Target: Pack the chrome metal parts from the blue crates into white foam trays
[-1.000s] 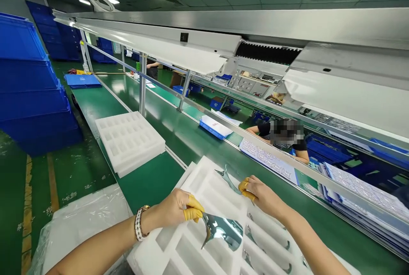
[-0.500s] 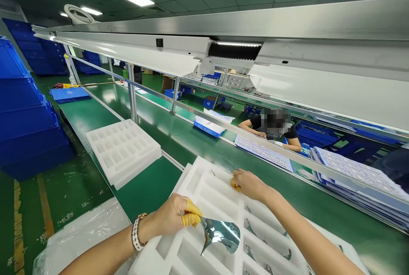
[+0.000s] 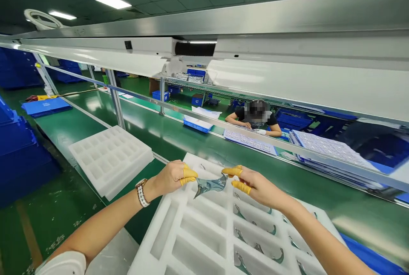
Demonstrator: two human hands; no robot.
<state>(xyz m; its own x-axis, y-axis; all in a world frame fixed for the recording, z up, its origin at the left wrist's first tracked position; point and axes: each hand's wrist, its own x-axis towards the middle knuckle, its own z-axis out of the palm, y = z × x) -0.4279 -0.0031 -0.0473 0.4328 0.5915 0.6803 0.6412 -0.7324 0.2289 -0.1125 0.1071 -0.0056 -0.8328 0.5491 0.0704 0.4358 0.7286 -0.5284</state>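
Observation:
My left hand (image 3: 172, 177), with yellow finger cots on thumb and forefinger, pinches the left end of a shiny curved metal part (image 3: 209, 184), forked at that end. The part is held above a white foam tray (image 3: 230, 224) with slots. My right hand (image 3: 255, 184), also in yellow finger cots, has its fingers apart at the part's right end. One fingertip is close to its upper corner; whether it touches is unclear. Similar metal parts (image 3: 258, 247) stand in the tray's right-hand slots, while the left-hand slots in view hold none.
Another foam tray stack (image 3: 111, 155) lies on the green bench (image 3: 169, 138) to the left. Blue crates (image 3: 22, 155) stand at far left. A metal rail (image 3: 198, 117) runs across in front of me. Beyond it sit a co-worker (image 3: 255, 117) and stacked sheets (image 3: 332, 151).
The metal part has risen and tilted to a flatter view, still in my left hand. My right hand has come from the tray to its right end, fingers spreading. My view has shifted right.

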